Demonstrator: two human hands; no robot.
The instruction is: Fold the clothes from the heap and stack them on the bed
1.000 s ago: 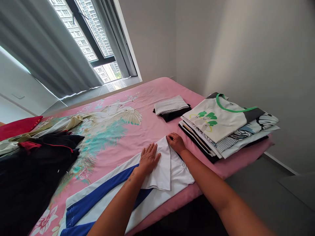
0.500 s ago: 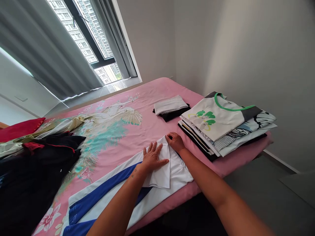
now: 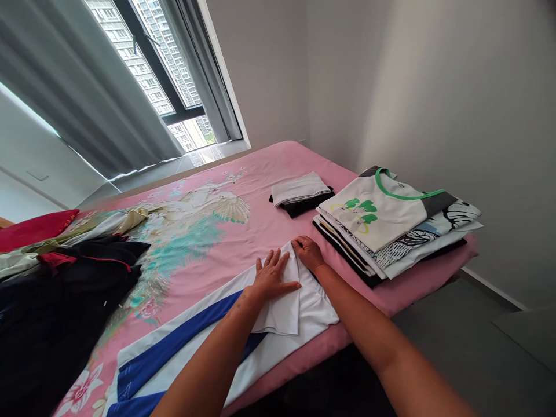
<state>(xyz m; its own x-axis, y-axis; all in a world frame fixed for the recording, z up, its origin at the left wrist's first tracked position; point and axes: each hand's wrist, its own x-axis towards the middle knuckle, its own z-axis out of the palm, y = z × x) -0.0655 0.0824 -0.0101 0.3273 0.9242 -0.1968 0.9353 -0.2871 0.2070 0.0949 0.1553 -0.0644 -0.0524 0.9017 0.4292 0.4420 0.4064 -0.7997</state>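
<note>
A white-and-blue shirt (image 3: 319, 307) lies spread along the near edge of the bed, with a white sleeve-like flap folded over its blue bands. My left hand (image 3: 272, 278) rests flat on that flap, fingers spread. At the flap's upper corner, my right hand (image 3: 306, 252) has its fingers closed on the white cloth. The lower part of the shirt is partly covered by my left forearm.
Folded tops are stacked in a pile (image 3: 377, 226) on the right, near the wall. A smaller folded white-and-black bundle (image 3: 300, 192) sits beyond my hands. Loose dark clothes (image 3: 65, 307) and a red cloth (image 3: 41, 230) lie left on the pink bedsheet (image 3: 256, 231).
Both hands keep nearly the same place on the shirt. Only a slight shift of the camera view shows.
</note>
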